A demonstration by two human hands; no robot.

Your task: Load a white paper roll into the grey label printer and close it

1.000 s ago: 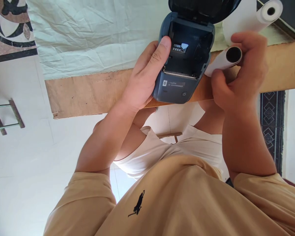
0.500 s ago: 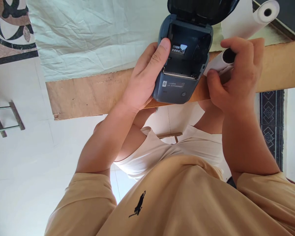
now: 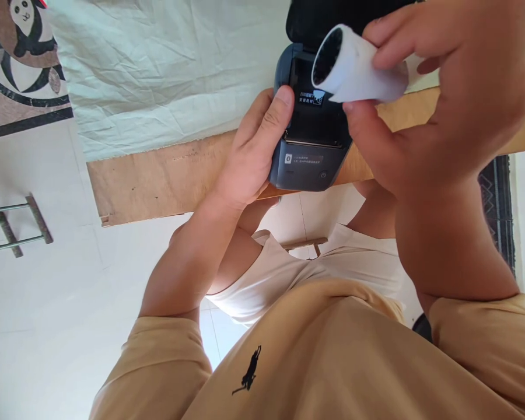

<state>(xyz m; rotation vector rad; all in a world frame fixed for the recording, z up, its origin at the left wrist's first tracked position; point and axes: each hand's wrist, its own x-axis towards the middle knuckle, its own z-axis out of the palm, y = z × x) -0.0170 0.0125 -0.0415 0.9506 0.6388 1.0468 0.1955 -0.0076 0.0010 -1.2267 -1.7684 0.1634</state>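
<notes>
A small dark blue printer [image 3: 308,166] sits at the near edge of a wooden table [image 3: 157,172], its lid flipped up and its paper bay open. My left hand [image 3: 256,151] grips the printer's left side, thumb resting on the rim of the bay. My right hand [image 3: 437,99] is raised above the printer and pinches a white paper roll [image 3: 354,70] between thumb and fingers. The roll's hollow dark core points toward the upper left. The roll hangs over the open bay and hides part of it.
A creased pale cloth [image 3: 157,70] covers the far part of the table. Below the table edge are white floor tiles [image 3: 35,326], a metal stool frame [image 3: 13,227] at the left and a patterned rug [image 3: 499,210] at the right. My tan shirt fills the bottom.
My right hand has lifted the paper roll from beside the printer's right side up and leftward, over the open bay. The left hand keeps its grip on the printer.
</notes>
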